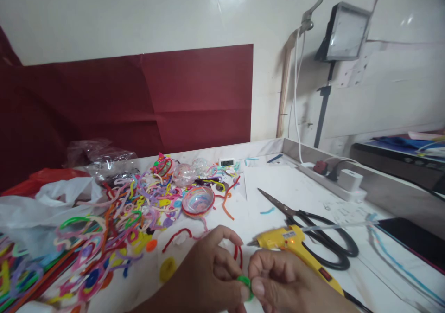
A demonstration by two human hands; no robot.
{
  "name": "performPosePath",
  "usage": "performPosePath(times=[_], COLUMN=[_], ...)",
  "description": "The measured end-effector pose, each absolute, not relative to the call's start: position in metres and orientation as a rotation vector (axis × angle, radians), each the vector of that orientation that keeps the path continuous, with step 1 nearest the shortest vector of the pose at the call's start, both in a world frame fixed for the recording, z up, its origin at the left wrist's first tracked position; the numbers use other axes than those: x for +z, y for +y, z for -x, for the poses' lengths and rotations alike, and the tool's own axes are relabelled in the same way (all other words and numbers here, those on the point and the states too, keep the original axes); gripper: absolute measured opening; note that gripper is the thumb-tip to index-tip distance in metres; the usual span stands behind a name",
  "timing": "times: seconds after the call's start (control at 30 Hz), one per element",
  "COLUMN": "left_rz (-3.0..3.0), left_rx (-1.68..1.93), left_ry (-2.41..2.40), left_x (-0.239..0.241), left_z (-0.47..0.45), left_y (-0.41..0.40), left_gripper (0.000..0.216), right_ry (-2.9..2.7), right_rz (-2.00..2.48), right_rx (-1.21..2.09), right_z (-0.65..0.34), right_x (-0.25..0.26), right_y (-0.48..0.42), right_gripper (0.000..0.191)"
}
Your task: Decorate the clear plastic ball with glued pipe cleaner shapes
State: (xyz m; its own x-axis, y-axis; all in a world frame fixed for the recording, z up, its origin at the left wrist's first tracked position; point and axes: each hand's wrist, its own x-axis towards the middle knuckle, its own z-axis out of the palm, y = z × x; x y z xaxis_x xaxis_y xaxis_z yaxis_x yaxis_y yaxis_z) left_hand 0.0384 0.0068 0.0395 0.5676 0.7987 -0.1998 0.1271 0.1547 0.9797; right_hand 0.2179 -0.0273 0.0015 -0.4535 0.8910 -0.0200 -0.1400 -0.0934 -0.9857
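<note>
Close to the front edge of the view, my left hand (215, 276) and my right hand (281, 278) meet, fingertips almost together. Both pinch a small green coil (245, 286) that looks like rolled-up pipe cleaner; fingers cover part of it. A red pipe cleaner (238, 256) shows just behind the fingers. Right beside my right hand lies a yellow hot glue gun (281, 239), its nozzle pointing left and a glue stick in its back. Black-handled scissors (306, 225) lie partly behind the glue gun. Beyond my left hand is a bowl-shaped piece (198, 201) lined with coloured coils.
A heap of coloured pipe cleaners (139, 211) spreads over the left side, beside plastic bags (52, 201). Clear balls (185, 175) and a small digital clock (227, 162) stand at the back. On the right are a power strip (327, 182) and a phone (413, 241).
</note>
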Motion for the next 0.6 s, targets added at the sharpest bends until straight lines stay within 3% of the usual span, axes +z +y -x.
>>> performPosePath(times=[0.3,0.6], left_rz=[-1.267,-1.407], left_rx=[0.666,0.582], left_ry=[0.729,0.852], left_x=[0.037,0.031], left_z=[-0.038,-0.045], left_y=[0.012,0.01], left_gripper=[0.047,0.063], right_ry=[-1.26,-1.291], right_rz=[0.795,0.778], right_rx=[1.542,1.474], right_z=[-0.215,-0.214], right_x=[0.007,0.013], right_y=[-0.029,-0.032], right_gripper=[0.038,0.038])
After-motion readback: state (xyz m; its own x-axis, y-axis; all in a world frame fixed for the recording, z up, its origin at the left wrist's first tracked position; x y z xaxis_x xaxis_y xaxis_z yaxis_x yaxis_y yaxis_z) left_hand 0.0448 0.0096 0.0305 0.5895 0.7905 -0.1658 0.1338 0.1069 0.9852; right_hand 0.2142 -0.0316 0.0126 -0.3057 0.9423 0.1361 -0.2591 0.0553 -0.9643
